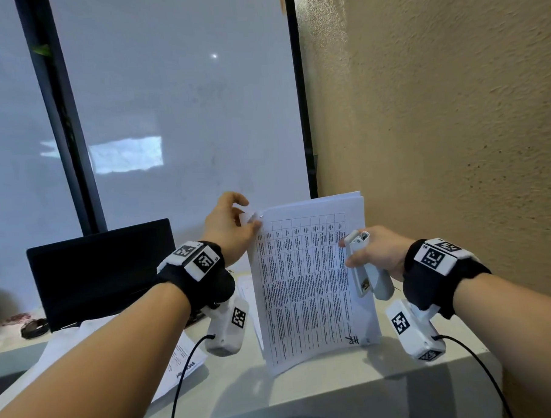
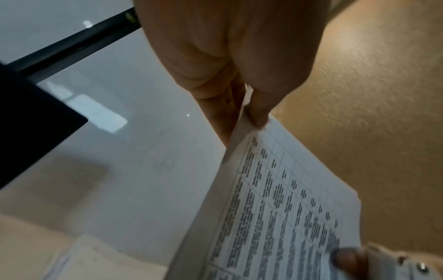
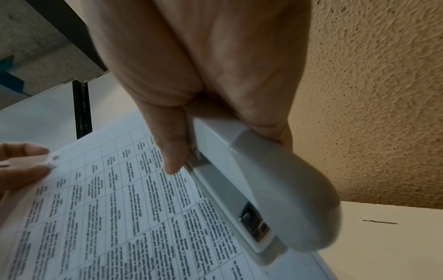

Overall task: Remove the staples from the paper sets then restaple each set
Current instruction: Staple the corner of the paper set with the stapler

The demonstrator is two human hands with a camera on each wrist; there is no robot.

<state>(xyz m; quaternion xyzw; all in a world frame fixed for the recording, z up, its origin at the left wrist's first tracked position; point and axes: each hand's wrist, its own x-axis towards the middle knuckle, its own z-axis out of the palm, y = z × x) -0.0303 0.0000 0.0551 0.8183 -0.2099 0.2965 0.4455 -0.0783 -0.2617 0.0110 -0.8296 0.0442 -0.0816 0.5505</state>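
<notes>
A stapled paper set (image 1: pixel 309 286) printed with a table stands upright, its lower edge near the desk. My left hand (image 1: pixel 250 214) pinches its top left corner, which is bent back; the left wrist view shows thumb and fingers either side of the sheets (image 2: pixel 275 208). A small mark sits at that corner (image 3: pixel 54 158); whether it is a staple I cannot tell. My right hand (image 1: pixel 348 253) grips a white and grey stapler (image 1: pixel 362 268) in front of the set's right edge. The right wrist view shows the stapler (image 3: pixel 275 189) lying against the page (image 3: pixel 120 208).
A black laptop (image 1: pixel 103 267) stands open at the left of the desk. More printed sheets (image 1: pixel 180 361) lie flat under my left forearm. A rough tan wall (image 1: pixel 454 137) closes the right side, a frosted window (image 1: pixel 169 118) the back. The desk's front edge (image 1: pixel 339 392) is near.
</notes>
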